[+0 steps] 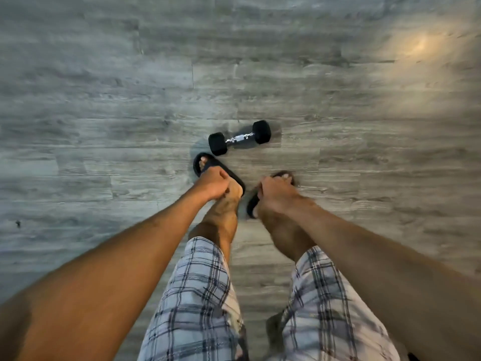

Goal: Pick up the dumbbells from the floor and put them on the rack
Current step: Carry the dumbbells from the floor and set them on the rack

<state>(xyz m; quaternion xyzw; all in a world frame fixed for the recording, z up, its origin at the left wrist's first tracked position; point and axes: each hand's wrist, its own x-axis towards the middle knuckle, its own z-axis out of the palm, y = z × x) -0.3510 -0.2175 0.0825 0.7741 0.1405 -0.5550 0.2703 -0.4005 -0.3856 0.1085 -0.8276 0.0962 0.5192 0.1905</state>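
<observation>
Head view shows your left hand [213, 184] and right hand [275, 192] loosely curled, empty; reach down and grasp the hex dumbbell [239, 138] by its chrome handle.

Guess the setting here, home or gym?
Probably a home workout spot, not certain: grey wood-look plank floor, one small hex dumbbell lying on it, and the person in slide sandals and plaid shorts.

No text, label, brand, number or sign can be read anywhere in the frame. The black heads of the dumbbell [239, 138], at the centre of the frame, show no legible weight marking, and its chrome handle carries none either.
</observation>
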